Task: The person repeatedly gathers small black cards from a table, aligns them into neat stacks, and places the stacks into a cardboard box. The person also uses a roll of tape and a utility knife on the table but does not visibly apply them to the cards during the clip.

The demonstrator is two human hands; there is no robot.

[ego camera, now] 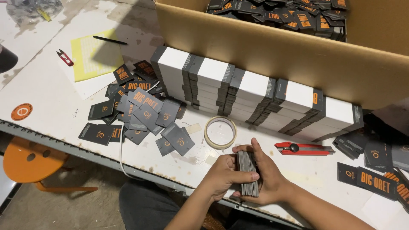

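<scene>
Both hands meet at the near edge of the white worktop (51, 106), closed around one stack of dark grey cards (248, 172) held on edge between them. The left hand (226, 174) wraps the stack from the left, its fingers (245, 175) clamped across the face that looks toward the camera. The right hand (266, 179) cups the stack from the right and behind, fingers curled tight against its far side — so the stack is gripped from both sides, just above the worktop's near rim.

Just beyond the hands lies a roll of pale tape (220, 132), flat on the worktop. To its right, near the right hand, lies a red utility knife (303, 148). Farther back stands a row of banded card bundles (255, 102), each wrapped in white paper, leaning against the side of a large cardboard box (272, 51) that holds more loose dark tags.

To the left of the tape a heap of loose dark tags (140, 110) with orange print spreads over the worktop, and more of them lie at the right edge (375, 170). Far left are a yellow sheet (91, 55), a black pen (110, 40) and small red thread snips (64, 57). An orange stool (30, 164) stands on the floor below the worktop — left of the person's knees.
</scene>
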